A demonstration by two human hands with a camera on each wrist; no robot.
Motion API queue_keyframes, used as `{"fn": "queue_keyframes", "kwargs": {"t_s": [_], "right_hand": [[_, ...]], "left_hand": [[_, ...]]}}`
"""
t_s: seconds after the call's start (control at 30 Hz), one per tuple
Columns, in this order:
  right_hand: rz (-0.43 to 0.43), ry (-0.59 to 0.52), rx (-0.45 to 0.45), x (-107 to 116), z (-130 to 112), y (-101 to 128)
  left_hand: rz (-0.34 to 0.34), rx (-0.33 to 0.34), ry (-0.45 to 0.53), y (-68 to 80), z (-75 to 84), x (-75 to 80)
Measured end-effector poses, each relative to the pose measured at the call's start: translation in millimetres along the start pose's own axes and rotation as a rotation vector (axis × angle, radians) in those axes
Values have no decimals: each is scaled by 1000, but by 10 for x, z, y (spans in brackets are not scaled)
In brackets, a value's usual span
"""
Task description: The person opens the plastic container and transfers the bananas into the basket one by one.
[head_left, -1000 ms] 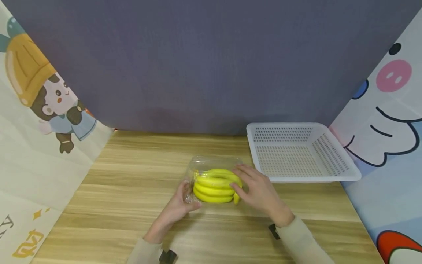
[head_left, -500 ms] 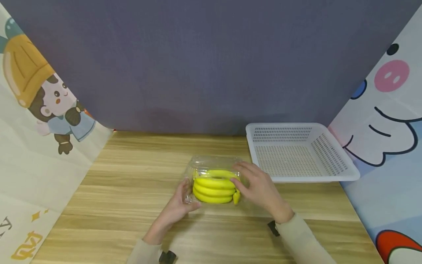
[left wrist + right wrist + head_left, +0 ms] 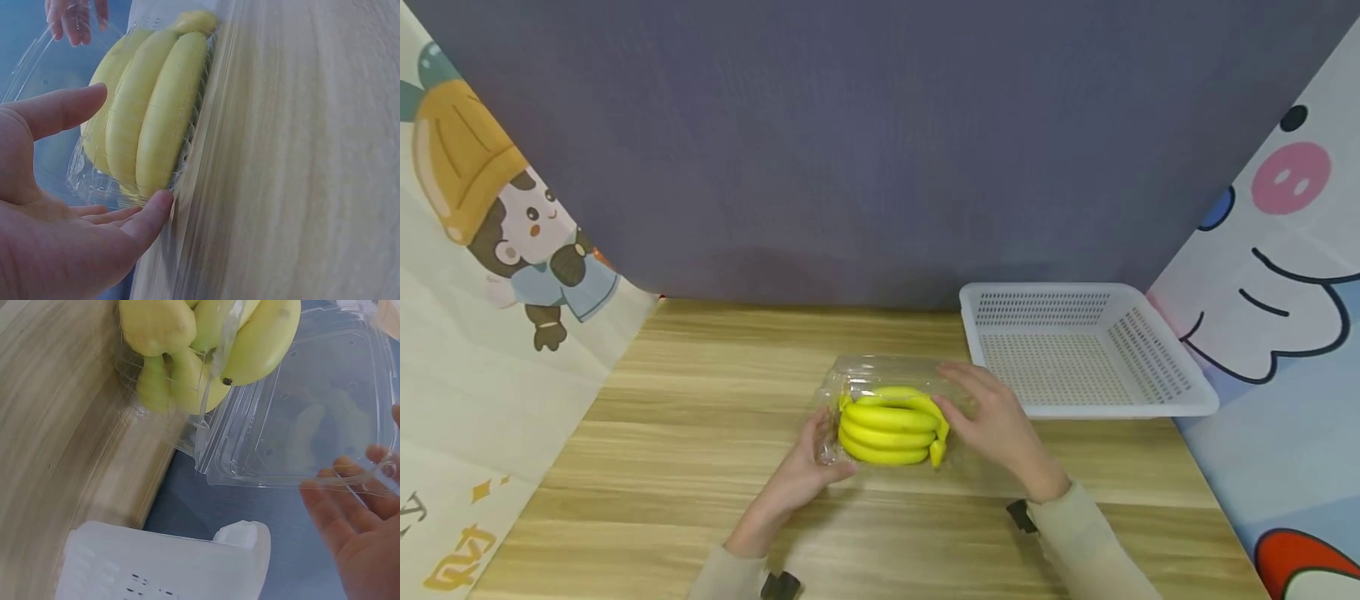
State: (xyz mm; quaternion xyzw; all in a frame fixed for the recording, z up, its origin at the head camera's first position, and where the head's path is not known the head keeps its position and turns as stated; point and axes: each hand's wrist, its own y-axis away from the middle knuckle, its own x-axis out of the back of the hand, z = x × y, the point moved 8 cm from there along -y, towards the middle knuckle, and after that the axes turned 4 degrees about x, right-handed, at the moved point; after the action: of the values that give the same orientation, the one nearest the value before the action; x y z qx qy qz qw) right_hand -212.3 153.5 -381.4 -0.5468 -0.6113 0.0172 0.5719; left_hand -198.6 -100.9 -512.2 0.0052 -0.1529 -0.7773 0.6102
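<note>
A bunch of yellow bananas (image 3: 887, 433) lies in a clear plastic clamshell box (image 3: 78, 175) on the table. My left hand (image 3: 805, 458) holds the box's left end, thumb on one side and fingers on the other. In the left wrist view that hand (image 3: 69, 231) has one fingertip low against the box, near the table. The clear lid (image 3: 312, 419) stands raised behind the bananas. My right hand (image 3: 996, 425) touches the lid at its right end. Its fingers (image 3: 328, 515) look fairly straight at the lid's edge in the right wrist view; the thumb is mostly cut off there.
A white perforated basket (image 3: 1090, 410) stands at the back right, close beyond my right hand. The wooden table (image 3: 700, 400) meets a dark grey panel (image 3: 880, 167) at its far edge. Printed cartoon sheets (image 3: 572, 275) flank both sides.
My right hand has shifted slightly back and away from the bananas, so their right end shows more. The left hand and the box have barely moved.
</note>
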Motion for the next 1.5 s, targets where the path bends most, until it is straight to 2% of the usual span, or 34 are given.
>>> {"fn": "queue_keyframes", "kwargs": {"t_s": [0.67,1.0,1.17,1.3,1.5], "right_hand": [[116,-382,-225,56,303,15],[172,-497,-291,80,388,-3],[195,-567,-286,77,425,-44],[219,-596,-299,83,442,-94],[208,-548,-355,79,505,-141]], "left_hand": [[-3,-1,-29,-8,-39,0],[0,0,-24,-18,-67,-6],[-2,7,-22,-19,-74,-5],[-1,9,-17,-9,-65,-5],[-3,3,-5,-9,-58,-11]]}}
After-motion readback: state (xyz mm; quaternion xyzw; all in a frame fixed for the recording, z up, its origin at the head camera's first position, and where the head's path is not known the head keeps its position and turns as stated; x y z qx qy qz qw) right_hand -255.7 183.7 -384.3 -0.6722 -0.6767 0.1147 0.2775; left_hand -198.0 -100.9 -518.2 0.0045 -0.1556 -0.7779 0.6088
